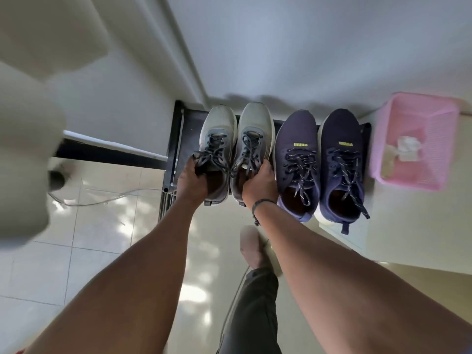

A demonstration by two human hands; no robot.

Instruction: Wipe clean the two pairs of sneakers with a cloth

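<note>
Two hands at once: left hand (192, 180) and right hand (260, 183) grip the grey sneakers (236, 146) at the rack's (178, 139) left end (cloth not in hand), so fetching it comes next.

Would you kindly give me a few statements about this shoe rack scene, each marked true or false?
1. The left hand grips the heel of a grey mesh sneaker. True.
2. The right hand grips a navy lace-up sneaker. False: its grip is on the second grey sneaker.
3. The pink plastic basket stands right of the navy pair. True.
4. A hand holds a cloth. False: neither does.
5. All four sneakers lie on the floor tiles. False: they are on a black rack.
</note>
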